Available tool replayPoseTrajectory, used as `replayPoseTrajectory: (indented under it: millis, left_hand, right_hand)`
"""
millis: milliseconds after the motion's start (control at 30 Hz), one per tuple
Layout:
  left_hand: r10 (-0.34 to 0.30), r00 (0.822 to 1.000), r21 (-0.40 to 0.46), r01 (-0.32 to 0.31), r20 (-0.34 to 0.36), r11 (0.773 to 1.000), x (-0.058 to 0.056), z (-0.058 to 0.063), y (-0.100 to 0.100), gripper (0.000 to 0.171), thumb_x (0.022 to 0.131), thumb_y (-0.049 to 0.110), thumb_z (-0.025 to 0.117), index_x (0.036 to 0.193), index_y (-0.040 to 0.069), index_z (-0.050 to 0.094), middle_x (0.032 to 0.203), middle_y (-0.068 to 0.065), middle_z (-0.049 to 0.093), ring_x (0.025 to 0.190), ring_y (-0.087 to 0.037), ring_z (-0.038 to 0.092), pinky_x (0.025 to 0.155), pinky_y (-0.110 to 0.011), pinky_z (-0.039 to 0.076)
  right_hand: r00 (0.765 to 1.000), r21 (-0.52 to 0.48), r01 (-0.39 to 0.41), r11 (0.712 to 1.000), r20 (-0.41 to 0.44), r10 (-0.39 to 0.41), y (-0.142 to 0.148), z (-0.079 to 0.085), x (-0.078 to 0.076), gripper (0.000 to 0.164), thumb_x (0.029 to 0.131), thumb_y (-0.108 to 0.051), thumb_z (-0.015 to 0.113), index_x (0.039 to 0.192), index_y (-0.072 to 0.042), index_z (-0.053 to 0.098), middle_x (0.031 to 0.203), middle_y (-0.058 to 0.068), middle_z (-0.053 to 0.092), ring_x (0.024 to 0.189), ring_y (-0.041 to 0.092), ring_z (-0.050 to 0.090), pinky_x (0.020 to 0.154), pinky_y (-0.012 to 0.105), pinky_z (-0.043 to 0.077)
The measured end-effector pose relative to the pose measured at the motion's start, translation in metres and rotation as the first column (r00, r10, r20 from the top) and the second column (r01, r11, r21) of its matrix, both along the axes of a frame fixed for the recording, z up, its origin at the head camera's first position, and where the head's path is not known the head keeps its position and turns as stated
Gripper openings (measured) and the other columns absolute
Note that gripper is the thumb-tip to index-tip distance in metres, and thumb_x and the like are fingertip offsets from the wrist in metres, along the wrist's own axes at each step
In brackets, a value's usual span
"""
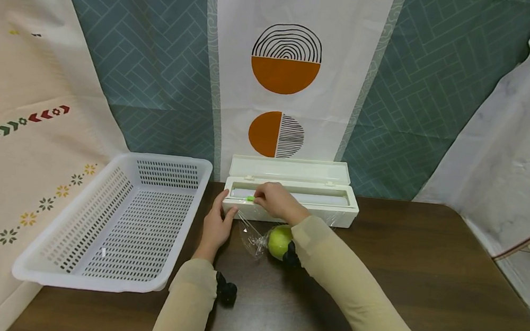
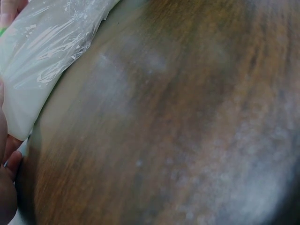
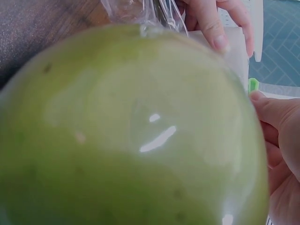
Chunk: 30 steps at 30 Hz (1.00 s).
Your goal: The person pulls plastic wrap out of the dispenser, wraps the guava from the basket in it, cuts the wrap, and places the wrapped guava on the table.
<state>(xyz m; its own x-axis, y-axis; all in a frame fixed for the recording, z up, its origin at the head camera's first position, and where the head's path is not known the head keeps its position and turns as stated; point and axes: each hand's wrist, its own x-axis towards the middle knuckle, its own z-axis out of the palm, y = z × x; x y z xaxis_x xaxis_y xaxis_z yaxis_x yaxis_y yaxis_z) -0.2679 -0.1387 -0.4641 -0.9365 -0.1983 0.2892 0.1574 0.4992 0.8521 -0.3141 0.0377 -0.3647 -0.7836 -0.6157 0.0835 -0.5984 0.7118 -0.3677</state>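
Right hand [image 1: 278, 200] pinches a small bright-green slider [image 1: 250, 198]; left hand [image 1: 216, 227] grips the left end of a white box [image 1: 342, 219].
Slider sits at the front edge; left thumb lies on the front face, fingers round the end. Right wrist bends in from the right, over a glossy, dark-flecked green fruit [image 1: 279, 241] on the tabletop [image 1: 404, 264]. Creased clear film [image 1: 252, 239] runs from box to fruit. Lid [image 1: 290, 169] stands raised behind.
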Motion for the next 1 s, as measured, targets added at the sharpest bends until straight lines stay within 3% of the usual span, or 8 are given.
replayPoseTrajectory:
  millis: [1000]
  left_hand:
    - [0.000, 1.000, -0.003, 0.000, -0.017, 1.000, 0.0005, 0.0001, -0.0004, 0.054, 0.094, 0.026, 0.058, 0.143, 0.023, 0.036, 0.137, -0.019, 0.051, 0.122, -0.034, 0.052, 0.099, -0.052, 0.040]
  right_hand:
    - [1.000, 0.001, 0.009, 1.000, 0.022, -0.009, 0.0047, 0.0007, -0.0001, 0.021, 0.095, -0.019, 0.058, 0.106, -0.006, 0.068, 0.101, 0.007, 0.069, 0.087, 0.017, 0.064, 0.079, 0.030, 0.051]
